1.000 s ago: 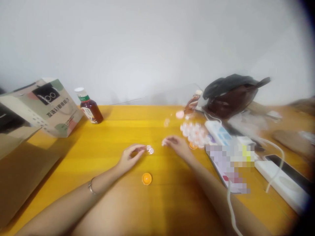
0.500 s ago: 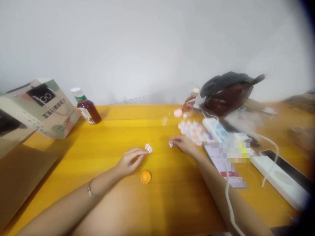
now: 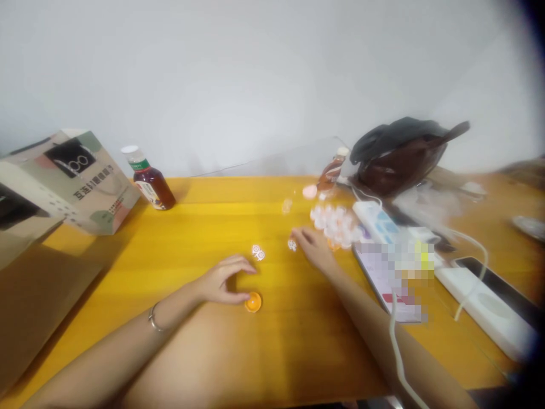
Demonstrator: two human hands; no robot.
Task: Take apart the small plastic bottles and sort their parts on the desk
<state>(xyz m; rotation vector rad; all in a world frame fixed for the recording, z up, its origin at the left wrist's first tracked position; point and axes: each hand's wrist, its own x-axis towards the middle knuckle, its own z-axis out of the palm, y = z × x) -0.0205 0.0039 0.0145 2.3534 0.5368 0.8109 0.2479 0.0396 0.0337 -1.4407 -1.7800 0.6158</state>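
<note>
Left hand with thumb and fingers spread wide apart, palm side facing right; the thumb tip is at the left edge of a small orange cup — touching or only just beside it, I cannot tell which. The cup sits open side up on the table, is round and so has no long axis, and lies nearer to this hand than to the other. Just beyond the left fingertips a pair of white patterned pieces lies flat, its long axis slanting away to the left. Right hand, farther out and to the right, has its fingers drawn together at a smaller white piece; whether they pinch it or merely rest against it is too blurred to tell.

Beneath everything is a yellow wooden table, running back to a plain pale wall. On the left stand a printed paper bag and a dark red bottle with a white cap. On the right — close beyond the right hand — are a cluster of whitish round pieces, a phone, a white power strip and a dark bag.
</note>
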